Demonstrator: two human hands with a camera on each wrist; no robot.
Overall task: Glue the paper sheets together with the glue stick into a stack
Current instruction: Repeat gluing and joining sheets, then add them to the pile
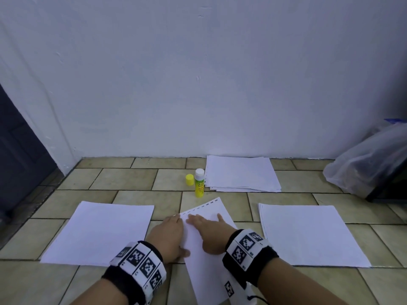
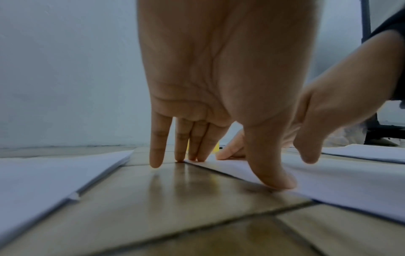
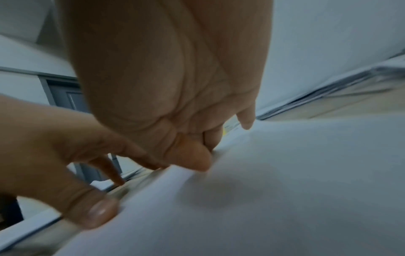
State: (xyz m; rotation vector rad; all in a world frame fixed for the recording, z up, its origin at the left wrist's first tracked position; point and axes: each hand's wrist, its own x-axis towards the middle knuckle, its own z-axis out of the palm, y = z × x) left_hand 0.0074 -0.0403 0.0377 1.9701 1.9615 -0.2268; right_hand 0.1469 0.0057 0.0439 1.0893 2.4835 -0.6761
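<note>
Tan floor tiles [image 1: 136, 179] carry everything here, with the glue stick [image 1: 199, 183] as the marker. Largest are the two flat paper piles: the left pile [image 1: 99, 232] lies nearer the person and left of the stick, the right pile [image 1: 312, 234] nearer and right of it. A looser pile [image 1: 241, 173] lies just right of the stick, against the wall. The centre sheet [image 1: 209, 256], skewed, with a dashed strip along its far edge, lies directly on the near side of the stick. The yellow cap [image 1: 189, 179] stands just left of the stick, which is uncapped and upright.

The step looks like squaring or pressing this centre sheet. To do it well, keep both palms low, smooth outward from the middle toward the edges, and check the corners meet before any glue grabs; whether glue lies beneath cannot be told.

The right hand [image 1: 209, 230] lies spread on the sheet, fingers [image 3: 246, 119] nearly straight, grasping nothing. The left hand [image 1: 168, 236] sits at the sheet's left edge, fingers [image 2: 157, 147] extended with tips on the floor and paper corner, thumb pressing the edge; released, not clenched.
</note>
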